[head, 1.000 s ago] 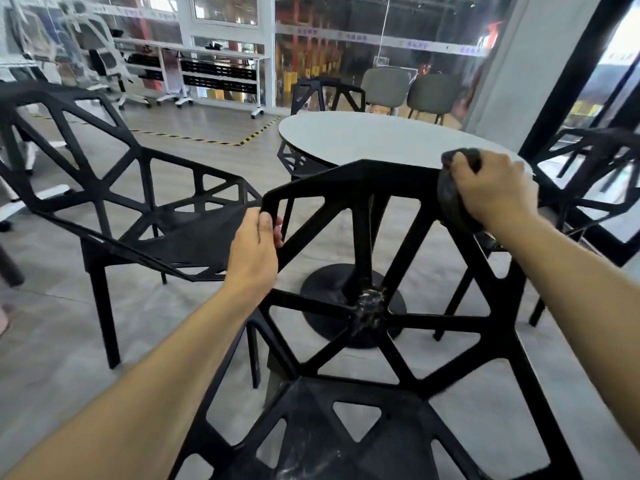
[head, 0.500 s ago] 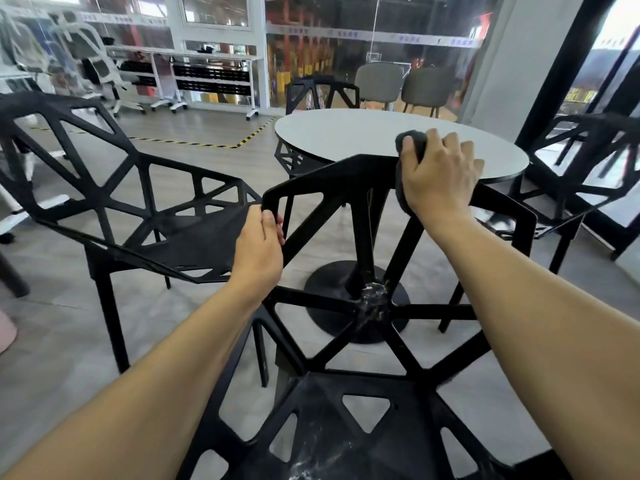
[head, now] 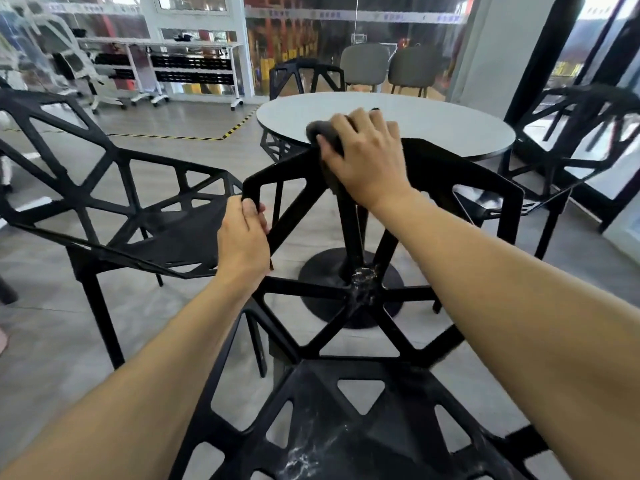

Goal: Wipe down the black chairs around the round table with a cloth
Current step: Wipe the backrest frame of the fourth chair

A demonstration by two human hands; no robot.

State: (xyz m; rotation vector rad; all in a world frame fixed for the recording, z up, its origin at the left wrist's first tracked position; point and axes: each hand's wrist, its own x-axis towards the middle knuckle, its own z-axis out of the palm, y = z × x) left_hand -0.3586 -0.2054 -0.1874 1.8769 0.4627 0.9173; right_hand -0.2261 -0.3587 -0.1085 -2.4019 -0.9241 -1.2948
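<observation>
We look down over a black chair (head: 349, 306) whose open-lattice back faces the round table (head: 433, 123) just beyond it. Our right hand (head: 367, 164) lies on the top rail of the chair back, near the edge of the table, with its fingers curled over a dark cloth (head: 320, 131) and pressing it against the rail. The cloth bunches out past our fingers on the side away from the table's centre. Our left hand (head: 242, 240) grips the left corner strut of the same back, fingers wrapped fully around it, thumb side up. More black chairs stand around the table: one to its left (head: 114, 202), one to its right (head: 581, 133), one on its far side (head: 304, 76).

We judge the step to be wiping the top rail. To do it well, we keep the left hand firm so the chair does not tip or slide toward the table, and draw the cloth along the rail with steady pressure, wrapping it round the edges. The pale marks on the hub and seat nearer us than the table likely need a pass too
</observation>
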